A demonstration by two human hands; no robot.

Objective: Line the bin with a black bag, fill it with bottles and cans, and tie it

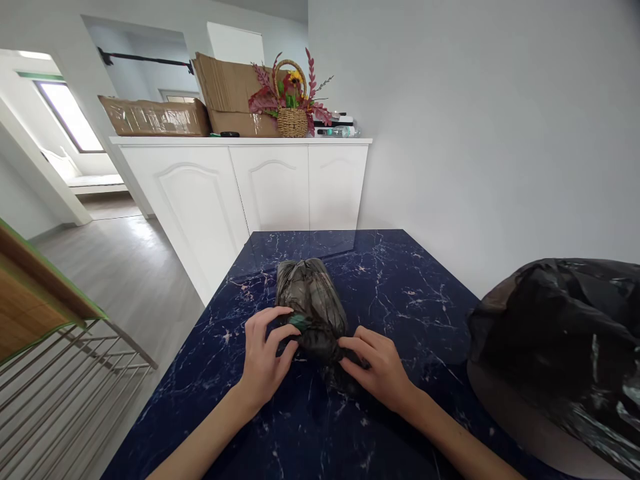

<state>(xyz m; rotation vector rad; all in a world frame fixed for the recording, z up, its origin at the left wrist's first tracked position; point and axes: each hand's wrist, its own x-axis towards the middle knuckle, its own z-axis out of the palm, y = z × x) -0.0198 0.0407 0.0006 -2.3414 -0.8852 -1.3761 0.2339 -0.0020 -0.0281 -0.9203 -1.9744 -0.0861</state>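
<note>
A black plastic bag [313, 290] lies bunched on the dark blue marbled table [380, 273] in front of me. Its far part is stretched over something whose contents are hidden; the near end is crumpled, with a greenish patch near my left fingers. My left hand [264, 350] pinches the bag's left near edge between thumb and fingers. On the other side, my right hand [377, 367] grips the crumpled plastic at the near right, thumb and forefinger pressed together on it.
At the right, a bin [525, 427] is lined with a large black bag [565, 327]. Beyond the table stands a white cabinet [273, 180] bearing cardboard boxes [155, 118], a flower basket [293, 123] and a bottle [343, 132]. A metal rack [75, 380] is at left.
</note>
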